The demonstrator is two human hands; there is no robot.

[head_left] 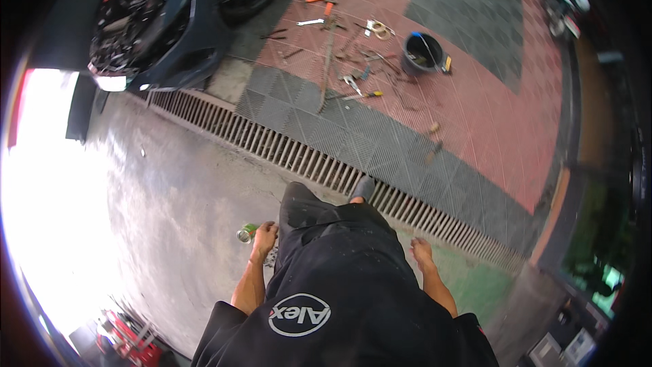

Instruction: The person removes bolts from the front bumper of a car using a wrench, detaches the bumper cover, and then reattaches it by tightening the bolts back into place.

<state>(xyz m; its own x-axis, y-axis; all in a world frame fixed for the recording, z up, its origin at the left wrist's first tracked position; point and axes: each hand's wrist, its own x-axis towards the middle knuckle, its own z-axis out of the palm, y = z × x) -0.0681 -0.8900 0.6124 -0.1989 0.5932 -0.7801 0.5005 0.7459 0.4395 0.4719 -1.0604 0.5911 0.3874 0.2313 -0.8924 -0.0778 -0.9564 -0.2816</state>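
My left hand (267,234) hangs beside my left thigh, its fingers closed around a green drink can (250,230). The can's silver end faces up toward me, and part of its side is hidden by the hand. On the other side, my right hand (422,250) hangs by my right hip with loosely bent fingers and nothing visible in it. Both arms are lowered. One shoe (365,188) shows at the edge of the drain grate (305,156).
Beyond the grate, scattered hand tools, including a wrench (311,22) and pliers (352,84), lie on red and grey floor tiles. A dark bucket (411,65) stands beside them. A car (204,47) with exposed front parts is far left; a motorcycle (565,10) stands far right.
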